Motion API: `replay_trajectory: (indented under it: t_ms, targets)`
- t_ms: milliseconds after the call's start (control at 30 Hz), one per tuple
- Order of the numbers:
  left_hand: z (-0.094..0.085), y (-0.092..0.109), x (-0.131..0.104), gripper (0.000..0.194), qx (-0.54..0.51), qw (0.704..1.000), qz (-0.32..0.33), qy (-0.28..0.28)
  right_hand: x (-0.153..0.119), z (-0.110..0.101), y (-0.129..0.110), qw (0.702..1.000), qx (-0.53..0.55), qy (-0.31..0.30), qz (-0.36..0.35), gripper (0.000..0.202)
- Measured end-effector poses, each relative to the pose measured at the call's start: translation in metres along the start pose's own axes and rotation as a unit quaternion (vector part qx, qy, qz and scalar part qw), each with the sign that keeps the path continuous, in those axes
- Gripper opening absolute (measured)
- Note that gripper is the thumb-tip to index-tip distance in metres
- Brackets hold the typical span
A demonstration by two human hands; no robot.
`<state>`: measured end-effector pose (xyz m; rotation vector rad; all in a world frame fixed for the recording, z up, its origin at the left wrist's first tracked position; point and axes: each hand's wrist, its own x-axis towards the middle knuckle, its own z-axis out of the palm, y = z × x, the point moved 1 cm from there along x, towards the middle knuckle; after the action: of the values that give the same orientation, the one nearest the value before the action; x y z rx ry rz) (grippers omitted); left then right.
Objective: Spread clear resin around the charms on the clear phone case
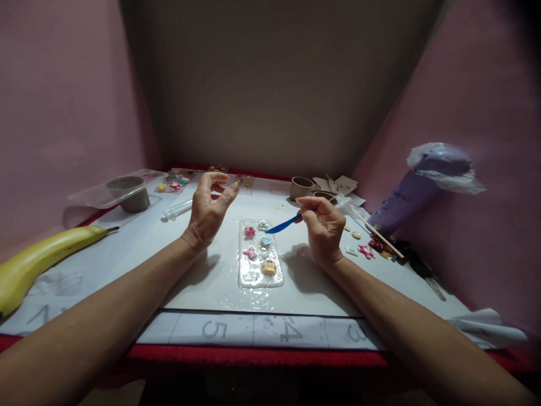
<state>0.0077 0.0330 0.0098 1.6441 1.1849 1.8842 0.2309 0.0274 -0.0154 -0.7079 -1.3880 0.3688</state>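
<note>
A clear phone case [261, 282] lies on the white board, coated in a glossy, transparent layer. Small charms sit on it, among them a pink bear [249, 231], a pink bow-like charm [250, 252] and a yellow charm [269, 267]. My right hand [325, 228] grips a blue plastic knife [283, 225], its blade over the case's upper right part. Raised above and left of the case, my left hand [210, 211] has its thumb and fingers curled towards each other. Something tiny seems to be at the thumb tip, too small to name.
A syringe [177, 210] and a grey cup [134, 194] are on the left, near a banana [54, 254]. At right are a cardboard ring [302, 188], loose charms [366, 252], a wooden stick [376, 231] and a purple bag [406, 197]. Packets of charms [173, 183] lie behind.
</note>
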Motion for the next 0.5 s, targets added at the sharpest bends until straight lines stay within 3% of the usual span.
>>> replay_trajectory:
  t_ms: [200, 500]
  targets:
    - [0.0003, -0.0001, -0.0004, 0.040, -0.004, 1.000, -0.001, -0.003, -0.0019, -0.0022, -0.0048, 0.992, -0.088, -0.025, -0.084, 0.024]
    - [0.0002, 0.0008, -0.0006, 0.042, 0.002, 1.000, -0.005, -0.007, -0.0002, -0.0040, -0.0099, 0.975, -0.125, -0.046, -0.178, 0.025]
